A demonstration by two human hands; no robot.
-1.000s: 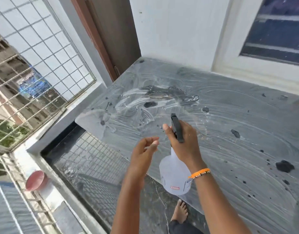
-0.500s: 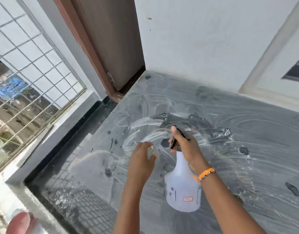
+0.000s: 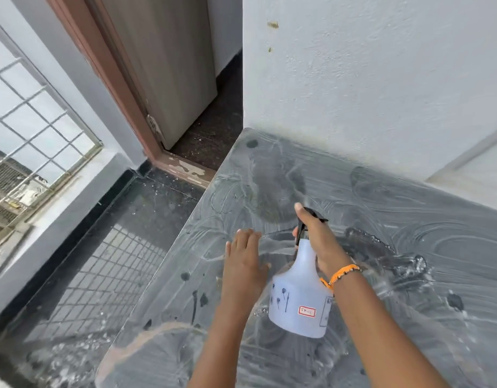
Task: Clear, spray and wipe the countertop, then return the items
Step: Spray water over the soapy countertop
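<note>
One spray bottle [image 3: 299,301] (white, with a black trigger head) is held above the wet grey countertop [image 3: 409,219], near its left edge. The right hand [image 3: 318,242] grips the bottle's neck, with an orange bracelet [image 3: 341,273] on the wrist. Just beside it, the left hand [image 3: 244,261] is spread flat with straight fingers and holds nothing.

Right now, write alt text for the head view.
A person's right hand grips a white spray bottle over a wet, streaked grey countertop, while the open left hand hovers beside it. A white wall stands behind.
</note>
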